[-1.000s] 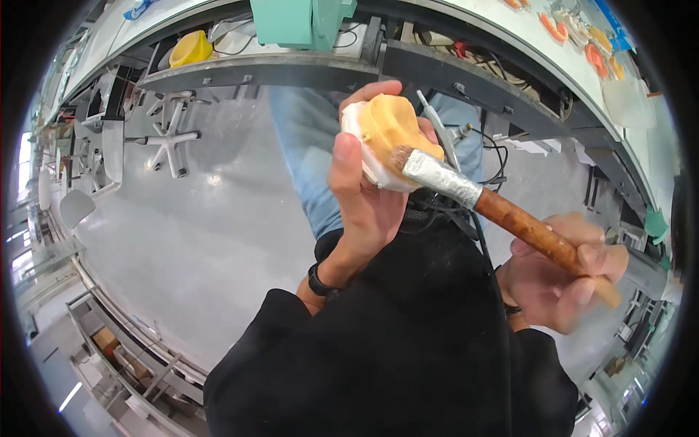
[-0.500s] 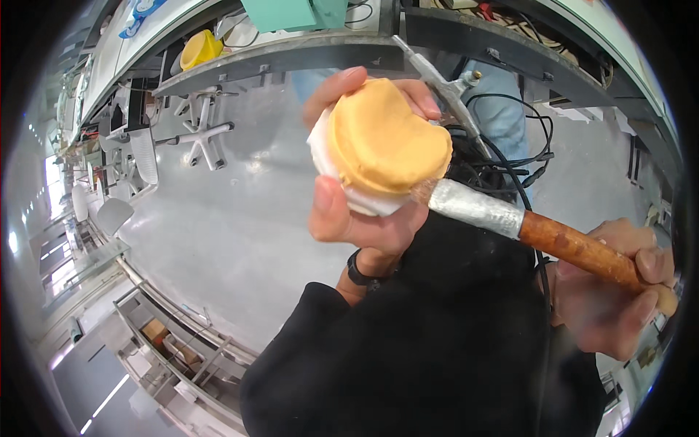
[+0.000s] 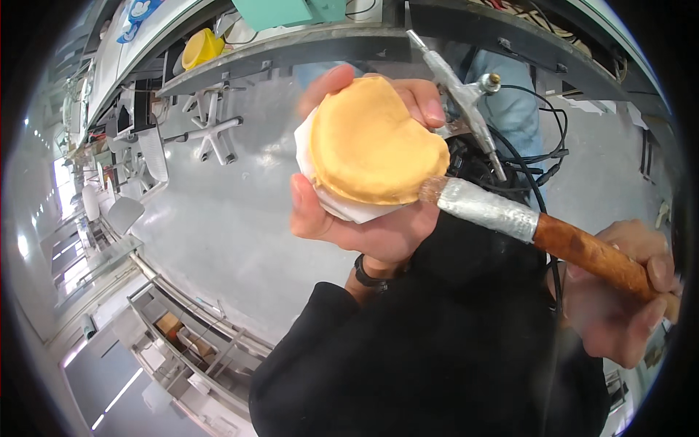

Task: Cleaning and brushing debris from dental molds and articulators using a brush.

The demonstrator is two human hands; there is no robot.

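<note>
My left hand [image 3: 397, 231] is wrapped round a dental model [image 3: 371, 142], its thumb and fingers at the sides. The model has a smooth yellow, heart-like upper part above a white base [image 3: 355, 210]. My right hand [image 3: 619, 295] grips the wooden handle of a brush [image 3: 484, 209] with a silver-wrapped neck. The short brown bristles touch the lower right edge of the yellow part. Beyond the model, to the right, is a metal torch-like tool [image 3: 466, 95] with a side knob. The palm side of my left hand is hidden behind the model.
A dark-edged bench [image 3: 328, 49] runs across the far side, bearing a yellow bowl [image 3: 202, 49] and a green box [image 3: 284, 11]. Black cables [image 3: 535, 156] hang at the right. A wheeled chair base [image 3: 211, 131] stands on the floor at left, and a drawer with boxes [image 3: 175, 331] lies lower left.
The dental model has shifted slightly left and tilted, so more of its yellow top faces me. The brush and my right hand have moved a little right, bristles still at the model's edge.
</note>
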